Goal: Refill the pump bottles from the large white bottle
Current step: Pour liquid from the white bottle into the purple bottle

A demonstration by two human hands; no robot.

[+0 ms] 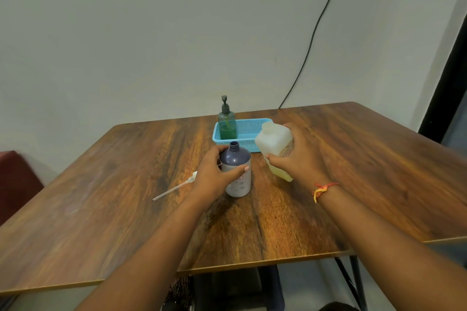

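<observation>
1. Large white bottle (275, 144) — held clear of the table (126, 197), tilted with its neck toward the purple bottle, pale yellow liquid pooled low in the body. Whether a cap sits on the neck: cannot tell.
2. Right hand (295, 156) — wrapped around the white bottle's label side, fingers closed on the body. Risk: grip on a smooth, possibly soapy wall; slip likely if tilted further with one hand only.
3. Purple pump bottle (237, 171) — upright near table centre, pump removed, narrow mouth open. Risk: neck far narrower than the white bottle's mouth, no funnel in sight; stream likely to overshoot and run down the outside.
4. Left hand (214, 171) — curled around the purple bottle's shoulder, thumb across the front, steadying. Risk: loosened hold lets the light bottle tip when liquid strikes the rim.
5. Pump with dip tube (177, 187) — lying flat on the table just left of the left hand. Risk: rolled or swept off by the forearm; tube dirtied on the bare wood.
6. Green pump bottle (227, 124) — standing in the blue basket (250, 131), pump fitted, partly full. Risk: knocked by the white bottle's swing, being just behind it.
7. Table — spill would spread toward the near edge.
</observation>
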